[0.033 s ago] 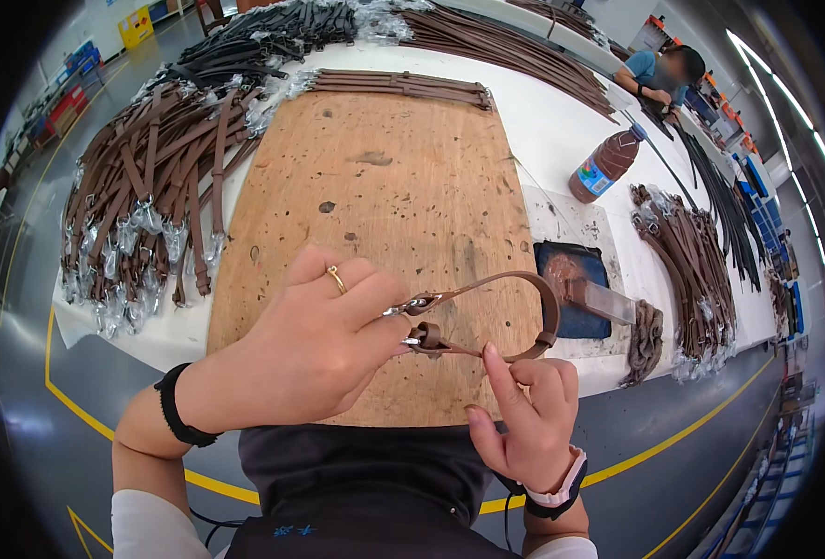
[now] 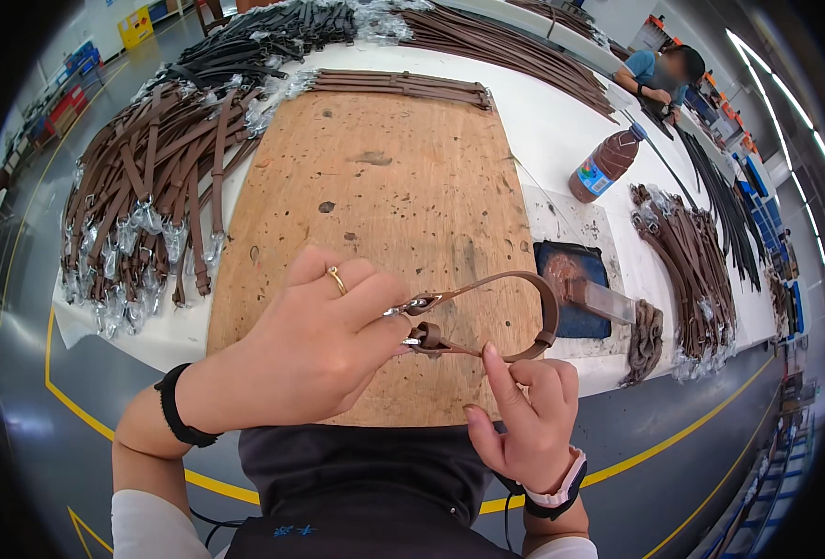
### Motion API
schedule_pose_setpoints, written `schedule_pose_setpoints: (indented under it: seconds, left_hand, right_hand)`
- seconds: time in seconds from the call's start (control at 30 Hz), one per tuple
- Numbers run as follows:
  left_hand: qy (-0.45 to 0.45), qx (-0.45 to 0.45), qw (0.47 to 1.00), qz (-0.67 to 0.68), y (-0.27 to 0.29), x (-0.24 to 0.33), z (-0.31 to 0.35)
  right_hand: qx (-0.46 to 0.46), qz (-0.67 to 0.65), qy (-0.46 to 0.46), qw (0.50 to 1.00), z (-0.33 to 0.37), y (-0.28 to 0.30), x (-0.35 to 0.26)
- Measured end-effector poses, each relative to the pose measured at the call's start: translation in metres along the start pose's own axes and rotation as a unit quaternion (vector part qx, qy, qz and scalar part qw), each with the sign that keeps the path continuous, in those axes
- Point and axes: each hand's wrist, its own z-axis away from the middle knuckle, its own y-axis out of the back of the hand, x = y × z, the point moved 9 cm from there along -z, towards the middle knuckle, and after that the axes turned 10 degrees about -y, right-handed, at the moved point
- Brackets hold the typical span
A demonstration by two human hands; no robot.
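Note:
A brown leather strap (image 2: 548,303) bends into a loop above the wooden board (image 2: 385,214). My left hand (image 2: 315,335) is closed on its two ends, where metal fittings and a small leather keeper loop show beside the fingers. What the fingertips press on is partly hidden behind the hand. My right hand (image 2: 529,419) touches the lower run of the strap with the tip of the index finger. Its thumb stands apart from that finger, and the other fingers are curled.
Many brown straps with wrapped buckles (image 2: 142,177) are heaped left; black ones (image 2: 263,42) lie behind. At right stand a bottle of brown liquid (image 2: 608,166), a dark pad (image 2: 585,321) with a clear block (image 2: 610,303), a crumpled rag (image 2: 646,345) and more straps (image 2: 687,270). A co-worker (image 2: 660,74) sits beyond.

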Motion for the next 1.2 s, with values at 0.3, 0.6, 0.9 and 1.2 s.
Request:
schedule_pose_setpoints:
  seconds: [0.3, 0.6, 0.9, 1.2]
  left_hand:
    - [0.006, -0.002, 1.000, 0.004, -0.003, 0.002, -0.003]
    - [0.025, -0.028, 0.999, 0.014, -0.005, -0.006, 0.002]
    - [0.030, -0.039, 0.998, 0.030, -0.005, -0.009, 0.003]
    - [-0.007, -0.040, 0.996, 0.081, -0.007, -0.009, 0.005]
  right_hand:
    - [0.020, 0.062, -0.009, 0.998, 0.006, -0.001, 0.004]
    - [0.044, 0.097, -0.179, 0.978, 0.030, 0.013, 0.108]
    - [-0.055, 0.213, -0.221, 0.950, 0.062, -0.041, 0.194]
    - [-0.066, 0.148, -0.195, 0.967, 0.046, -0.014, 0.171]
